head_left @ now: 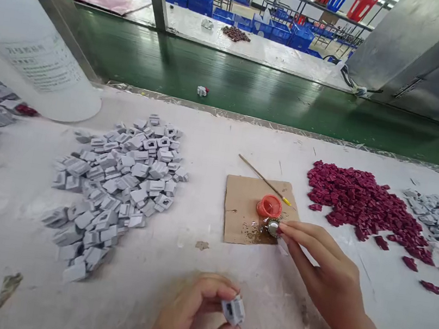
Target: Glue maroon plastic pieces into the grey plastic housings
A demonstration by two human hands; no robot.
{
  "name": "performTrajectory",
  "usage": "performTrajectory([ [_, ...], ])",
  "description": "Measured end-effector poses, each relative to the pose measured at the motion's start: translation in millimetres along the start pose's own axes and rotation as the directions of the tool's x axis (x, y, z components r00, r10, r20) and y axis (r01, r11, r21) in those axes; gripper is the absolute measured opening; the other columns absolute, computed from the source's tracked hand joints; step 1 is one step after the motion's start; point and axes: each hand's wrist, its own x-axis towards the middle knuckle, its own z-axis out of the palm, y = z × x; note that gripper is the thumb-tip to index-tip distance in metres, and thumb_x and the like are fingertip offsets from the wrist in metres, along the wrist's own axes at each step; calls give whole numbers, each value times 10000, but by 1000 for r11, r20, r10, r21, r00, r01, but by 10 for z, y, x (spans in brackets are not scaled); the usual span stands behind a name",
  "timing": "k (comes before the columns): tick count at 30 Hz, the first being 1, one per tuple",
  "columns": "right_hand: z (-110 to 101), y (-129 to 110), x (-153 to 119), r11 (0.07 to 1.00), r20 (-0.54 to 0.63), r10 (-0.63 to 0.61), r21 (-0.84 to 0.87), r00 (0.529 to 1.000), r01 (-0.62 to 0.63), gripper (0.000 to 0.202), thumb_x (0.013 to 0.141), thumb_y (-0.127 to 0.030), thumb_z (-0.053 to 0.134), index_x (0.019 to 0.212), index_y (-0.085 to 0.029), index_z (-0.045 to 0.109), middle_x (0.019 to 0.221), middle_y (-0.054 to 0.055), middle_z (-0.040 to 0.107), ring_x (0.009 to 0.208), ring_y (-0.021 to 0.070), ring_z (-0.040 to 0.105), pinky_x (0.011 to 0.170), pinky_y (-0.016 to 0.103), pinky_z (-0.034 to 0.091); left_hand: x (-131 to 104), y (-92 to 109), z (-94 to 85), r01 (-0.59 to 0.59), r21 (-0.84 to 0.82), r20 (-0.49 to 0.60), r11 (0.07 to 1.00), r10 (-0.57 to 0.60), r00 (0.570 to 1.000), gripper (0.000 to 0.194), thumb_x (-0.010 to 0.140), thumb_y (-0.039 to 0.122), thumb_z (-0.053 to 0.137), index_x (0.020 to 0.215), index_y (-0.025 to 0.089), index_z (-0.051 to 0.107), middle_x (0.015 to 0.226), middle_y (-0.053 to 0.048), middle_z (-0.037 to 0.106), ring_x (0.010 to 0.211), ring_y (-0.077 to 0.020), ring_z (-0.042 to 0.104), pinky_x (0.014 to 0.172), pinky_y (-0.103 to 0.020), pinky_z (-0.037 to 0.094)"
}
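Note:
My left hand [197,315] is closed in a pinch around a small grey plastic block [233,310] with a square opening, held above the table's near edge. My right hand [327,274] pinches a small maroon plastic piece, mostly hidden by the fingertips, against a small round metal cap [273,227]. Beneath the cap is a brown cardboard square [237,211], wet with clear liquid. Just behind the cap, a small orange-red cup [270,206] rests on the cardboard. A thin stick [261,174] with a yellow tip lies across the cardboard's far edge.
Grey blocks [123,172] are heaped at left, maroon pieces [362,199] at right, with paler grey pieces [438,219] beyond. A large white bottle [34,49] stands at far left. Behind the table runs a green conveyor belt [256,87], carrying one grey-and-maroon part [202,91].

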Motion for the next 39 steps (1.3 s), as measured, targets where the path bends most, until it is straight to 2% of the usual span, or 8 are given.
performTrajectory([
  [5,5,15,24,1000,50,4,-29,999,-2,196,934,-59,549,1079,-158,637,1007,71,677,955,176,644,836,302,555,36,20,-44,-181,397,10,900,193,981,386,813,27,590,1121,260,601,1007,29,664,818,-61,654,792,-89,515],
  [9,14,28,25,998,63,11,-66,998,-7,197,943,-71,539,1081,-175,635,1002,69,681,940,186,646,804,323,568,48,-27,-58,-288,536,94,794,282,955,337,873,55,545,1169,210,587,981,0,634,822,-61,657,819,-81,507],
  [12,21,39,28,999,81,8,-52,997,-4,192,945,-72,538,1071,-175,638,1008,67,680,943,184,644,807,323,569,68,-50,-53,-373,528,191,763,321,928,341,850,19,545,1130,207,598,1003,-10,651,901,-72,671,857,-86,501],
  [17,1,39,30,999,63,20,-40,998,-18,193,928,-51,564,1072,-153,641,1024,67,681,965,168,640,846,298,550,68,-30,17,-271,536,81,799,270,959,300,821,18,508,995,239,614,996,-14,639,881,-97,675,802,-135,531],
  [22,5,34,29,998,53,58,-17,997,-57,191,915,-47,584,1058,-153,653,1028,63,684,976,167,642,867,293,542,28,-24,79,-251,680,124,689,230,965,143,889,141,542,783,228,584,906,-26,618,711,-128,655,655,-204,569],
  [29,29,51,21,999,78,44,3,996,-44,179,918,-48,583,1055,-134,657,1027,71,680,980,165,638,875,286,537,37,-63,54,-251,686,69,682,283,957,168,946,117,506,1073,203,574,998,-37,665,924,-129,663,872,-190,525],
  [33,-14,4,15,997,4,72,14,997,-72,235,895,-16,600,1069,-163,658,1056,58,678,983,153,645,892,273,538,63,-92,-14,-336,642,169,689,300,939,230,927,86,550,1121,187,622,1013,-43,664,959,-134,638,893,-194,512],
  [39,-44,-330,-186,937,8,188,298,982,-182,342,857,35,590,1118,-178,644,1096,46,662,1015,150,631,868,244,557,98,-84,-57,-328,631,151,703,303,941,247,870,97,663,1107,158,626,988,-37,699,981,-165,596,927,-227,499],
])
